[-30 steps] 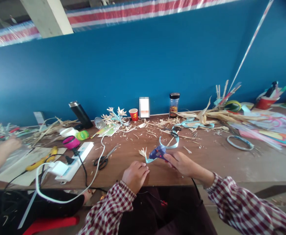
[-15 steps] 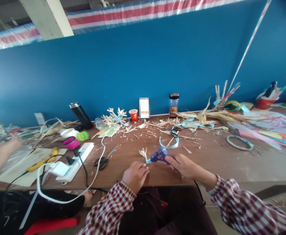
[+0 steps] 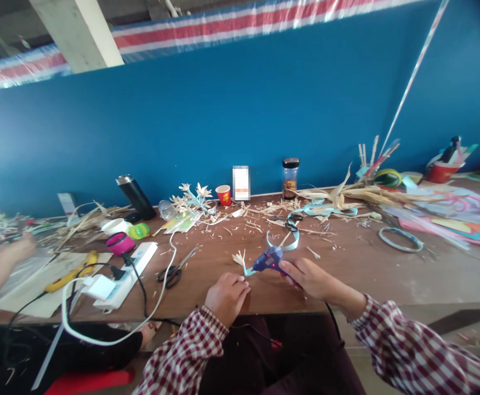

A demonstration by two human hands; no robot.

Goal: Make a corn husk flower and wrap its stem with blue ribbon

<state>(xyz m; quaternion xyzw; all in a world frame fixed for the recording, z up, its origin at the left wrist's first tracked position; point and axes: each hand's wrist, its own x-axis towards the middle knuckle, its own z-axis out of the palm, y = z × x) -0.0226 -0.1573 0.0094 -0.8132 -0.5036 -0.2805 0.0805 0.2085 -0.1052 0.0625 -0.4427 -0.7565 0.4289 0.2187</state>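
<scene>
A blue glue gun (image 3: 269, 259) is gripped in my right hand (image 3: 305, 277), its nozzle pointing left at a light blue strip. My left hand (image 3: 226, 296) rests at the table's front edge, fingers closed on the lower end of that light blue ribbon strip (image 3: 248, 271). From the strip's upper end spreads a small pale husk flower (image 3: 240, 258). The nozzle meets or nearly meets the strip; I cannot tell which. Beyond the gun lies a curled light blue ribbon (image 3: 292, 241).
Black scissors (image 3: 173, 274) and a white power strip (image 3: 129, 277) with cables lie on the left. A co-worker's hand (image 3: 15, 249) is at far left near a yellow glue gun (image 3: 73, 271). A red paper cup (image 3: 224, 195), glass jar (image 3: 290, 180) and husk scraps stand along the back.
The glue gun and both hands have barely moved; the nozzle has shifted very slightly along the strip. The co-worker's hand at far left has moved a little. The view has tilted slightly.
</scene>
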